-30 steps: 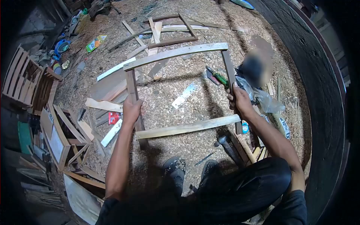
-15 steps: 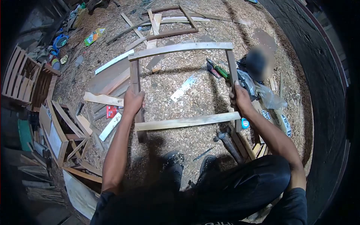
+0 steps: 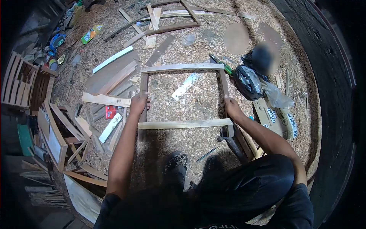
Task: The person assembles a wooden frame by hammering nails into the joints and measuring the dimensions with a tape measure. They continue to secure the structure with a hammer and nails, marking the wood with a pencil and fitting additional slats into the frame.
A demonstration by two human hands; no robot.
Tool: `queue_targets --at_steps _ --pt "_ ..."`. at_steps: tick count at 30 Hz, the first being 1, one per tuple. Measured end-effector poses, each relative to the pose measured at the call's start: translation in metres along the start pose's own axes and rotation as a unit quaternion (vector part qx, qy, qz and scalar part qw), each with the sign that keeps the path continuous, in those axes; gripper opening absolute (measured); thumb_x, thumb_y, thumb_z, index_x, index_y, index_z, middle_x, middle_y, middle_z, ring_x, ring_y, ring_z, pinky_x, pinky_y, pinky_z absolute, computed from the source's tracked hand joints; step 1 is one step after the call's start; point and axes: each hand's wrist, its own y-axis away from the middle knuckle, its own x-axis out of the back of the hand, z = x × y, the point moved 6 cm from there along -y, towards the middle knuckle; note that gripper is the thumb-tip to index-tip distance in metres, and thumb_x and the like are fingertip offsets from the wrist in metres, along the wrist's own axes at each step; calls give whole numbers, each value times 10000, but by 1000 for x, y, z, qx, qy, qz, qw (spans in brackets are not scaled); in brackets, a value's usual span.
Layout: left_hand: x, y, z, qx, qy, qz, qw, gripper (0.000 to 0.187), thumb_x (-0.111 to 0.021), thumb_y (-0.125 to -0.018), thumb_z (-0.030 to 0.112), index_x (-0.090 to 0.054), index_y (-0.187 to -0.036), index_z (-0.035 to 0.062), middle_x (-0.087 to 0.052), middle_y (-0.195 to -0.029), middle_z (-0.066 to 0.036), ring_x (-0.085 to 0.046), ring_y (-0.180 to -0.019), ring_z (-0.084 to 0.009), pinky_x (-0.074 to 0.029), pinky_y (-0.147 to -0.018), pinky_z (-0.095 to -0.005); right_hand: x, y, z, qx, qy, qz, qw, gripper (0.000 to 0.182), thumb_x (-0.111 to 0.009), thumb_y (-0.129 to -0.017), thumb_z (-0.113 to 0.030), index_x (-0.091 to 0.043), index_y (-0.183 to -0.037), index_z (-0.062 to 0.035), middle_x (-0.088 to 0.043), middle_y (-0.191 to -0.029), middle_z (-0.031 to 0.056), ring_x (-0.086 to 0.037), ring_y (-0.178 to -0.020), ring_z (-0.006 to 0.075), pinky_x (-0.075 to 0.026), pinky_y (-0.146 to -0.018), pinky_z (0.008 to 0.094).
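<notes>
A rectangular wooden frame (image 3: pixel 185 124) is in front of my legs, with two dark side bars and two pale slats across them. My left hand (image 3: pixel 139 104) is wrapped round its left bar, above the nearer slat. Round the right bar closes my right hand (image 3: pixel 233 109), at about the same height. Wood chips show through the middle of the frame. Partly behind its far right corner lies a green-handled tool (image 3: pixel 227 69). A hammer (image 3: pixel 233 148) rests below the near right corner, its head partly covered by the frame.
Wood shavings cover the floor. Another wooden frame (image 3: pixel 173 28) and loose slats lie at the far side. Planks (image 3: pixel 114 78) and slatted wooden pieces (image 3: pixel 57 137) are on the left. Plastic bags (image 3: pixel 248 82) and flattened cardboard (image 3: pixel 272 118) lie right, before a dark wall (image 3: pixel 320 95).
The wooden frame has been lowered and looks smaller, its far slat nearer to me in view. Both hands stay on its side bars; the right hand has shifted left and down.
</notes>
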Motion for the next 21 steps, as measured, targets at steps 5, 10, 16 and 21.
queue_targets --at_steps 5,10,16,21 --pt "9 -17 -15 -84 -153 24 984 388 -660 -922 367 -669 -939 -21 -670 -811 -55 -592 -660 -137 -498 -622 -307 -11 8 -8 -64 -110 -62 990 524 -425 -1035 -505 -574 -966 -7 -614 -762 66 -607 -651 163 -505 -617 320" --pt "4 2 19 -192 -247 100 945 433 -680 -862 280 -636 -1139 -50 -682 -1014 -189 -642 -922 -309 -497 -853 -401 1 1 -25 43 81 -38 995 509 -459 -1036 -439 -610 -956 41 -630 -811 131 -632 -744 264 -507 -703 390" --pt "-26 19 59 -304 -281 96 905 380 -687 -816 99 -595 -1169 -9 -621 -1114 -230 -593 -1089 -387 -466 -954 -424 32 8 -78 246 238 135 930 281 -611 -923 -218 -606 -978 57 -600 -963 291 -571 -947 446 -461 -847 478" --pt "-67 34 92 -310 -233 36 921 353 -673 -834 82 -596 -1167 -6 -618 -1117 -213 -595 -1086 -362 -463 -958 -409 79 11 -113 385 267 243 850 209 -607 -901 -109 -580 -1065 19 -590 -1027 244 -576 -943 421 -465 -849 462"
